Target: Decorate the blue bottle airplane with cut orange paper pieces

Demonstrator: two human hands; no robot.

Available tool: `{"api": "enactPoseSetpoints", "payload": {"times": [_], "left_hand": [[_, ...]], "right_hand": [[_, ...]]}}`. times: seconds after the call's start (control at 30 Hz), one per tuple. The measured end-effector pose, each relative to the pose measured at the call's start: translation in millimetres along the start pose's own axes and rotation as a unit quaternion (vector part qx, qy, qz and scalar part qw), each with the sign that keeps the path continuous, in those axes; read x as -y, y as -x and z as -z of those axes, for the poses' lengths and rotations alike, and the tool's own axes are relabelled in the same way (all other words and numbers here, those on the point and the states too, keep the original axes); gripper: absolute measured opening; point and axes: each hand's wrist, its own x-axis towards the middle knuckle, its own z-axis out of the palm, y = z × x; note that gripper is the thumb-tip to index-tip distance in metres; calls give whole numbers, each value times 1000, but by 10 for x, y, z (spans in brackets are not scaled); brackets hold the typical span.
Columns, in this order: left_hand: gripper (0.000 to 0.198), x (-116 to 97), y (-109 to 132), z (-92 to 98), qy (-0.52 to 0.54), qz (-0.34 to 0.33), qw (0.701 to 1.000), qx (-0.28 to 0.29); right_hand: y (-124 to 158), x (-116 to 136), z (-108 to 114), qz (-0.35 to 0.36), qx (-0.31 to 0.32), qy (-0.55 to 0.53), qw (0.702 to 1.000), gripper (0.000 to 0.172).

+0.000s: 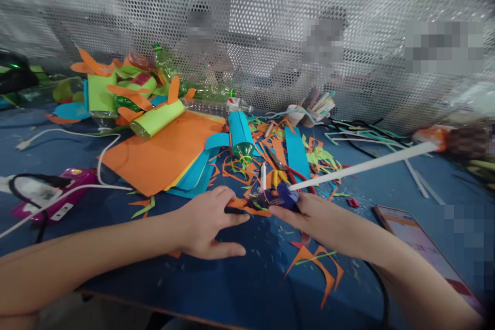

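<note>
My right hand (pixel 309 214) is wrapped round a dark blue hot glue gun (pixel 282 197), with a long white glue stick (pixel 359 167) rising from its back to the right. The gun's nozzle points left, over orange paper scraps. Just left of the nozzle, my left hand (pixel 211 221) hovers or rests low with its fingers apart. An orange paper strip (pixel 236 203) lies by its fingertips. Beyond the gun are a white marker (pixel 263 176), scissors (pixel 279 162) and a green bottle wrapped in blue paper (pixel 240 134).
Orange and blue sheets (pixel 158 152) lie left of centre, with paper-covered bottles (pixel 102 95) behind. A magenta power strip (pixel 64 196) with cables is at the left. A phone (pixel 421 247) lies at the right. Cups of markers (pixel 319 108) stand near the perforated metal screen (pixel 266 26).
</note>
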Motion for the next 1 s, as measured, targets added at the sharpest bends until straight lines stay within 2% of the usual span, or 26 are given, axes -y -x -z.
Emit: {"api": "enactPoseSetpoints", "payload": {"times": [0.3,0.47,0.57,0.7,0.83,1.0], "left_hand": [[59,0,3,-2,-10,-1,1000,6],[57,1,1,-16,-12,-1,1000,-2],[57,-1,1,-9,-10,-2,1000,-2],[59,-5,1,9,-10,1,1000,5],[58,-8,5,5,-9,-1,1000,-3],[57,-7,5,-10,-10,-2,1000,-9]], "right_hand": [[-1,-3,-71,6,-30,39,999,40],[34,29,3,48,-27,47,997,35],[15,27,3,32,-33,50,998,39],[-17,24,-46,-7,-4,31,999,44],[-3,32,-22,31,3,68,997,43],[11,55,22,12,19,75,997,46]]}}
